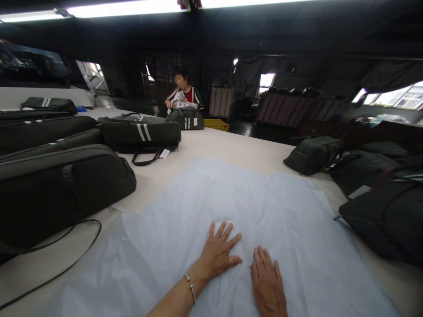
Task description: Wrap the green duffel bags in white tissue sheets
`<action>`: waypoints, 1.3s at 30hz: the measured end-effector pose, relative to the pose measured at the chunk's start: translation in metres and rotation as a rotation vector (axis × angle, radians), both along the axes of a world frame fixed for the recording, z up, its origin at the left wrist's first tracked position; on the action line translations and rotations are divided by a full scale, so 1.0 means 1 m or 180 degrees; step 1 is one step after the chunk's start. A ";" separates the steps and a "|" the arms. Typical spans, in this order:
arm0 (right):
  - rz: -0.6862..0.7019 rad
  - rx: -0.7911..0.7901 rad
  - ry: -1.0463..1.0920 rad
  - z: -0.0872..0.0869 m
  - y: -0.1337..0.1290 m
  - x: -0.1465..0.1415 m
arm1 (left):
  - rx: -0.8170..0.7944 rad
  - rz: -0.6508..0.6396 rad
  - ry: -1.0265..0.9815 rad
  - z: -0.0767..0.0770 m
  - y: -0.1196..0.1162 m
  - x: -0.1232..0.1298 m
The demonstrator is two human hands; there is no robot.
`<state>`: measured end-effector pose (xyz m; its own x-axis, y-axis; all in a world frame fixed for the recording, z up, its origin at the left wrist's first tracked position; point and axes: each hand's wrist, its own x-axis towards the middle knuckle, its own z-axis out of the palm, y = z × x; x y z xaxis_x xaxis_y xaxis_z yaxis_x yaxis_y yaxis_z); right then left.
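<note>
A large, thin, pale bluish-white sheet (pixel 297 220) lies spread over the table in front of me, slightly creased. My left hand (pixel 220 251) rests on it palm down with the fingers spread, and a thin metal bracelet (pixel 191 288) circles that wrist. Just to its right, apart from it, my right hand (pixel 267 281) lies flat on the same sheet, its fingers stretched out and pointing forward. Neither hand holds anything. The sheet's near edge runs out of view at the bottom.
Dark bags with white stripes (pixel 142 132) crowd the left of the white table (pixel 228 145); a black strap (pixel 72 259) trails near the sheet. More dark bags (pixel 390 215) stand at the right. Across the table, a person (pixel 190 94) handles crumpled material above a striped bag (pixel 187 119).
</note>
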<state>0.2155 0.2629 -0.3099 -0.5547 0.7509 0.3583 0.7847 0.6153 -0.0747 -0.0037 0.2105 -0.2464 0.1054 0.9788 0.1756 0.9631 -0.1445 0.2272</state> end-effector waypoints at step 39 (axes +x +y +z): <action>-0.0058 -0.0463 -0.0297 0.007 -0.008 0.003 | -0.0152 0.0355 -0.0179 -0.006 0.005 0.026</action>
